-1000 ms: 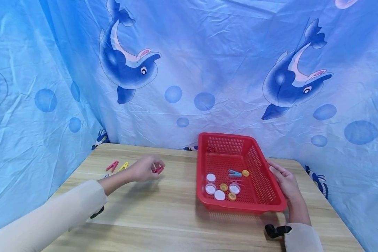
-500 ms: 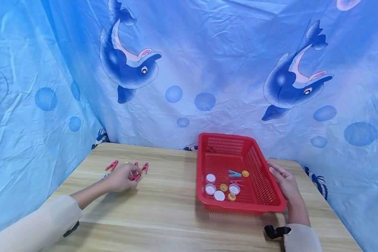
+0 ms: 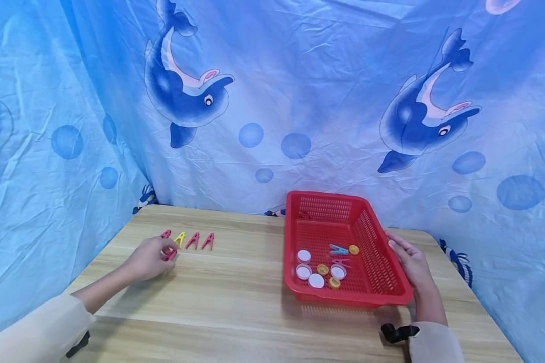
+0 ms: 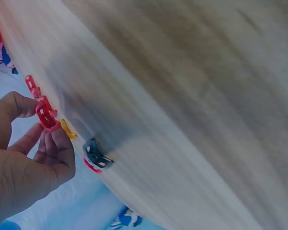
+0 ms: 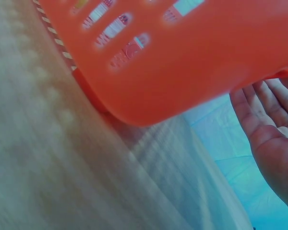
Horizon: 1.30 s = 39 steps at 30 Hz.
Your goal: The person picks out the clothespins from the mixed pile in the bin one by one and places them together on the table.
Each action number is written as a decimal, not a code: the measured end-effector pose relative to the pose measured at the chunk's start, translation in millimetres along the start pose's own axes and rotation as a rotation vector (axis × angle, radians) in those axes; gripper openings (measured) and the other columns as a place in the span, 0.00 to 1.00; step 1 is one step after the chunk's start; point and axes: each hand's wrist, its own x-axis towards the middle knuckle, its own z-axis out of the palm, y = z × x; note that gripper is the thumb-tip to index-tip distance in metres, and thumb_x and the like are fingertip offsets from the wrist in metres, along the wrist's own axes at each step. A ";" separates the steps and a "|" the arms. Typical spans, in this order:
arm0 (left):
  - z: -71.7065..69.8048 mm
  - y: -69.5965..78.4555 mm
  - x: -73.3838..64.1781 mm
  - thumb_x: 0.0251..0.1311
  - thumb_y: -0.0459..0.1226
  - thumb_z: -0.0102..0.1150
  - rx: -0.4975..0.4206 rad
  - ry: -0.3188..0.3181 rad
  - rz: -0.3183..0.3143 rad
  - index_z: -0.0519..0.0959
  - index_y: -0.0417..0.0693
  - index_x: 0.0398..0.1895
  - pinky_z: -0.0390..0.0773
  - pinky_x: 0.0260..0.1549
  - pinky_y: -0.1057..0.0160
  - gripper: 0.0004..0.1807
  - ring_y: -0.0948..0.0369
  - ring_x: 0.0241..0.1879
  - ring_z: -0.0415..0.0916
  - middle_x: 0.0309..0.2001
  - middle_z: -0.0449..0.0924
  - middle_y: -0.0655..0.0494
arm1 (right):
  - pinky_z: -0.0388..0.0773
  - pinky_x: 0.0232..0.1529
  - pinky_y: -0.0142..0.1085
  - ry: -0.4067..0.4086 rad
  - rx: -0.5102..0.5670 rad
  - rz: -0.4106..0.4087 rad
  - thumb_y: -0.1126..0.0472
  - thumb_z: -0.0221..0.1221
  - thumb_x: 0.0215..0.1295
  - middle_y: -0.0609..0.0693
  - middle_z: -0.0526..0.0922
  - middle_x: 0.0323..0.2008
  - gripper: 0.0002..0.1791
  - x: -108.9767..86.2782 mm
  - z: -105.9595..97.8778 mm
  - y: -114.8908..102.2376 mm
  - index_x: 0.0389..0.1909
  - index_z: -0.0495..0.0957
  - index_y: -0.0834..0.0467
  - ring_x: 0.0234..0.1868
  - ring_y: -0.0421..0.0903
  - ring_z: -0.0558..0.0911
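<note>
Between thumb and fingers, my left hand (image 3: 147,259) pinches a red clothespin (image 4: 47,117) just over the left part of the table. Standing near it in a row are a yellow clothespin (image 3: 179,239) and two red clothespins (image 3: 193,241), plus another red one partly behind the hand. A dark grey-blue clothespin (image 4: 96,153) shows in the left wrist view; the hand hides it in the head view. My right hand (image 3: 413,262) grips the right rim of a red plastic basket (image 3: 392,264), which holds white and yellow round caps and a few clothespins.
The wooden table (image 3: 236,312) ends at a blue curtain (image 3: 263,101) printed with dolphins, behind and at both sides. Inside the basket, a light blue clothespin (image 3: 338,249) lies close to a yellow cap (image 3: 353,249).
My left hand has moved left with the red clothespin, past the two red clothespins and the yellow one, uncovering them. My right hand and the basket have stayed in place.
</note>
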 end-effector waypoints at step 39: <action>-1.0 -7.2 -7.2 0.56 0.35 0.75 0.004 -0.069 0.022 0.84 0.32 0.51 0.82 0.41 0.47 0.21 0.55 0.40 0.78 0.44 0.84 0.46 | 0.85 0.46 0.39 -0.006 0.034 -0.038 0.46 0.61 0.72 0.34 0.86 0.49 0.38 0.2 0.1 3.4 0.78 0.63 0.51 0.47 0.39 0.88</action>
